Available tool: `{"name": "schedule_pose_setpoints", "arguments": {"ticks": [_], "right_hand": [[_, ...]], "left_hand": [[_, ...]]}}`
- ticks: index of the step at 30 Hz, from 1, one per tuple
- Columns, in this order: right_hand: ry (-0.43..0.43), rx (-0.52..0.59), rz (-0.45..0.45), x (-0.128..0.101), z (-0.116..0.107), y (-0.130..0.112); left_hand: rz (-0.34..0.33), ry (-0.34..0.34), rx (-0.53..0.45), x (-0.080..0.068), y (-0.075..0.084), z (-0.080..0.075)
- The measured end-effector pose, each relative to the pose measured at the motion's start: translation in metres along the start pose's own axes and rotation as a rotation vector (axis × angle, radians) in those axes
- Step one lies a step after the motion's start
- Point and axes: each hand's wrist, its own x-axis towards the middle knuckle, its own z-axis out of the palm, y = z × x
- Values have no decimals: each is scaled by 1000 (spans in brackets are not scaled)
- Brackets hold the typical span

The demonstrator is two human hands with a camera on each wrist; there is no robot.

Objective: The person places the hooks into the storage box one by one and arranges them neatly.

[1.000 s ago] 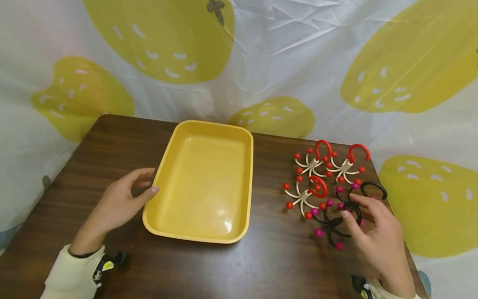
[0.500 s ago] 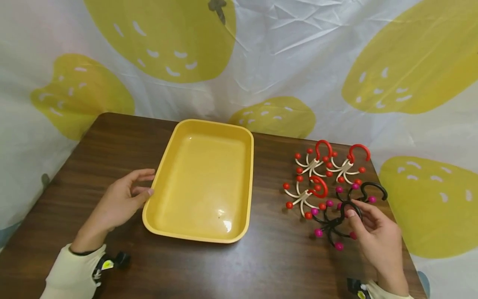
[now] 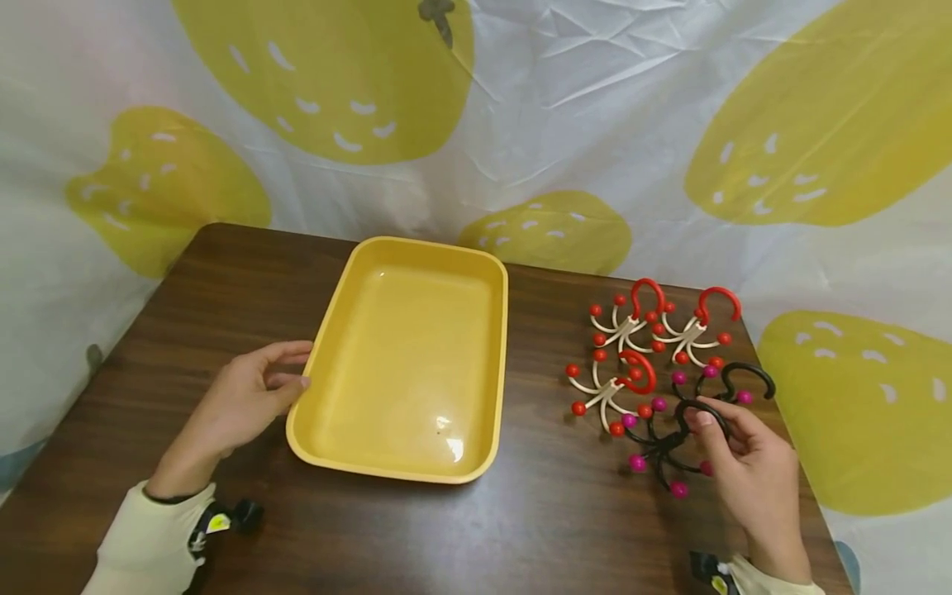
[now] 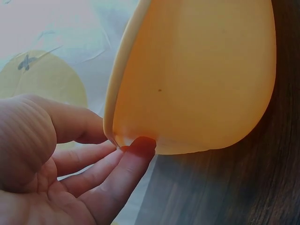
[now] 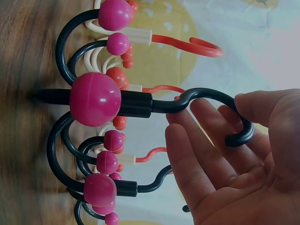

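Black hanger hook point(image 3: 695, 411) between right hand point(image 3: 751, 479) fingers point(image 5: 197, 154), tray point(image 3: 327, 347) nearby.

Both forearms wear pale cream long sleeves. The left sleeve point(image 3: 145, 545) ends in a dark inner cuff edge at the wrist, beside a black wrist-mounted device point(image 3: 226, 521) with a yellow-and-white label. The right sleeve point(image 3: 773, 578) carries a matching black device point(image 3: 706, 568) with a yellow tag. Both hands are bare: left hand point(image 3: 241, 397), right hand point(image 3: 754, 475).
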Motion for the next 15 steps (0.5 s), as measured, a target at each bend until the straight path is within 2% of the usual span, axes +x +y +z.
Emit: {"name": "schedule_pose_setpoints", "arguments": {"ticks": [15], "right_hand": [[-14, 79, -46, -1, -6, -7]], "left_hand": [[-22, -9, -5, 1, 2, 0]]}}
